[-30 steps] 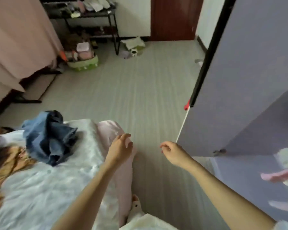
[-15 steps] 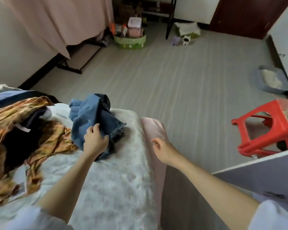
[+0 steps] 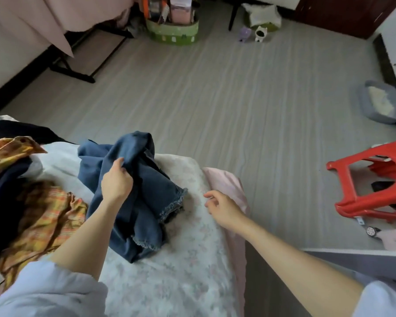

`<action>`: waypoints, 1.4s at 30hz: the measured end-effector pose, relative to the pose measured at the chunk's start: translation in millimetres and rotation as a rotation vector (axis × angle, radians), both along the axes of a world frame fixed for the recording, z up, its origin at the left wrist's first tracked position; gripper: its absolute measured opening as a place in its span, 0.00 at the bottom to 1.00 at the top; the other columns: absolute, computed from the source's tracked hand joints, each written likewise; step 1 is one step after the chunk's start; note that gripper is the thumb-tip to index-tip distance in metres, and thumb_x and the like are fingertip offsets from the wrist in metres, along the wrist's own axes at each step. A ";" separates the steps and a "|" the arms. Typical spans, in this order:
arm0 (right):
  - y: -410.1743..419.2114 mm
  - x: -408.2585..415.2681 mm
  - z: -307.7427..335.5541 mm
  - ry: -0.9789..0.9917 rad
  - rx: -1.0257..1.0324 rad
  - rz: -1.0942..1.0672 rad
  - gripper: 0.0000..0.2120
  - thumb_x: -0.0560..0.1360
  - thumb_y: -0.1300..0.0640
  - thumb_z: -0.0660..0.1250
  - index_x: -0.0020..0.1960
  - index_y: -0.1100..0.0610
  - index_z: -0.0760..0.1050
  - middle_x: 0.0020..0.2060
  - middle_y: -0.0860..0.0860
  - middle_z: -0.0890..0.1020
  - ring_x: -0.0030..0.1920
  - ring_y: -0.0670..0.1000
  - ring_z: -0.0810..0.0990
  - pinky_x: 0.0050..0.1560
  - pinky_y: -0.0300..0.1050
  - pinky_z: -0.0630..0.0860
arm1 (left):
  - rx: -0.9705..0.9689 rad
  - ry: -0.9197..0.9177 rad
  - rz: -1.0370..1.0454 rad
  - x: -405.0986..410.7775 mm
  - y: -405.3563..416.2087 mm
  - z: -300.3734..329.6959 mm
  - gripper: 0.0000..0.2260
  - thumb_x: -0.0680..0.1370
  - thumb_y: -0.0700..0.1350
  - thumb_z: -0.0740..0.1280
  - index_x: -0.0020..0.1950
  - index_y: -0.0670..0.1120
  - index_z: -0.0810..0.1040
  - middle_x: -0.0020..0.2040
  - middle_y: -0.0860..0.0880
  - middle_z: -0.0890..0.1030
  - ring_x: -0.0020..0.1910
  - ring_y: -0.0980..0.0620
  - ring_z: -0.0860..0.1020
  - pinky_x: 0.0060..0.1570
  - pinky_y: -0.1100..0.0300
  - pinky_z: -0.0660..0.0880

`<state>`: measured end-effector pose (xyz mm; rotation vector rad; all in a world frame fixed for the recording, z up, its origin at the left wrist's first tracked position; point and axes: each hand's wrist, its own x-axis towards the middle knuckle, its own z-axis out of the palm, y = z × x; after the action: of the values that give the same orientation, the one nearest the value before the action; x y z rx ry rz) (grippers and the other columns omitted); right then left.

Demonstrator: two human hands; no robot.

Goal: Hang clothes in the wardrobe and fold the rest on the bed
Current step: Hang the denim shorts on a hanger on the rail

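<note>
orange plaid fabric (image 3: pixel 44 216) lies crumpled at the far left of the bed (image 3: pixel 188 271), with a dark navy garment (image 3: pixel 5 186) heaped partly over it. next to the right, the left sleeve (image 3: pixel 44 291), pale and pushed up, shows at the bottom edge; the bare left forearm runs up and to the right from it across the floral bedcover. the left hand (image 3: pixel 116 181) sits at the end of that forearm, back of the hand toward the camera, fingers curled into a fold of the blue denim garment (image 3: pixel 142 202), which it grips near the top of the bundle. the denim is bunched on the bed near the foot end, part of it raised in the grip, its frayed hem draped down to the right and toward the camera. right of the denim, the right hand (image 3: pixel 222 207) is held over the bed's corner beside a pink sheet edge (image 3: pixel 226 186), palm turned left, fingers loosely bent and spread, holding nothing; whether it touches the cover cannot be told. the right forearm extends from it down to the lower right corner. on the grey floor beyond, a green basket (image 3: pixel 172 33) stands at the top, a grey tray (image 3: pixel 380 104) at the right wall, and a red plastic stool (image 3: pixel 373 179) lies tipped on its side at the right edge.
</note>
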<state>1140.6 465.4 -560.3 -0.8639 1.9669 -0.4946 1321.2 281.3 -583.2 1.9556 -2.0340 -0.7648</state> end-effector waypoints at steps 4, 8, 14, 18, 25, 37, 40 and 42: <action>-24.2 9.1 12.4 -0.323 -0.073 -0.332 0.13 0.80 0.52 0.58 0.61 0.56 0.70 0.51 0.51 0.78 0.47 0.50 0.76 0.52 0.46 0.73 | -0.073 0.265 -0.275 -3.8 41.3 12.1 0.14 0.80 0.38 0.57 0.63 0.42 0.76 0.57 0.42 0.81 0.59 0.43 0.77 0.55 0.59 0.69; -45.9 13.1 45.1 -0.783 -0.104 -0.496 0.11 0.78 0.47 0.61 0.50 0.53 0.77 0.41 0.53 0.82 0.41 0.54 0.80 0.47 0.51 0.75 | 0.042 0.470 -0.666 0.3 98.6 36.0 0.15 0.78 0.42 0.58 0.58 0.40 0.80 0.51 0.52 0.81 0.53 0.54 0.78 0.50 0.75 0.67; -44.7 23.7 51.4 -0.729 0.139 -0.206 0.14 0.74 0.53 0.68 0.57 0.58 0.74 0.46 0.52 0.81 0.46 0.51 0.80 0.49 0.43 0.77 | 0.119 0.407 -0.955 19.1 148.0 52.1 0.13 0.80 0.37 0.60 0.60 0.43 0.79 0.49 0.47 0.82 0.47 0.54 0.75 0.41 0.75 0.65; -32.6 39.8 52.0 -0.508 0.156 0.020 0.11 0.73 0.64 0.67 0.55 0.65 0.75 0.47 0.56 0.82 0.49 0.53 0.81 0.51 0.45 0.77 | 0.049 0.282 -1.012 30.0 162.1 60.0 0.11 0.78 0.39 0.61 0.55 0.46 0.81 0.41 0.46 0.81 0.38 0.48 0.74 0.37 0.54 0.71; 18.1 20.5 75.4 0.046 -0.094 0.191 0.13 0.73 0.66 0.58 0.32 0.56 0.61 0.27 0.49 0.66 0.29 0.47 0.63 0.28 0.37 0.58 | -0.162 0.277 -0.703 34.7 183.4 88.2 0.14 0.75 0.53 0.58 0.50 0.51 0.81 0.43 0.53 0.80 0.41 0.54 0.78 0.34 0.54 0.77; 165.0 -100.7 154.7 0.298 -0.287 0.221 0.16 0.73 0.69 0.58 0.29 0.58 0.59 0.31 0.48 0.64 0.30 0.45 0.62 0.34 0.38 0.60 | -0.082 -0.315 -1.019 -92.0 184.9 113.6 0.41 0.72 0.56 0.69 0.76 0.58 0.47 0.78 0.51 0.44 0.76 0.43 0.41 0.71 0.45 0.50; 217.8 -133.0 169.8 0.378 -0.276 0.187 0.11 0.73 0.69 0.59 0.32 0.65 0.64 0.32 0.50 0.65 0.32 0.48 0.63 0.35 0.38 0.60 | -0.080 -0.170 -1.205 -139.4 219.6 119.1 0.18 0.78 0.52 0.63 0.66 0.48 0.71 0.67 0.47 0.72 0.71 0.46 0.64 0.69 0.50 0.59; 259.8 -154.0 174.8 0.429 -0.281 0.066 0.09 0.72 0.70 0.59 0.33 0.67 0.67 0.32 0.49 0.66 0.31 0.46 0.64 0.36 0.36 0.62 | -0.067 0.025 -1.151 -167.0 249.7 128.2 0.10 0.79 0.49 0.61 0.56 0.44 0.73 0.51 0.42 0.80 0.53 0.41 0.77 0.54 0.48 0.72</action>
<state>986.5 725.2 -385.6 -1.2940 2.2781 -0.5932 1154.2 531.0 -454.9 0.5565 -3.0207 -0.8379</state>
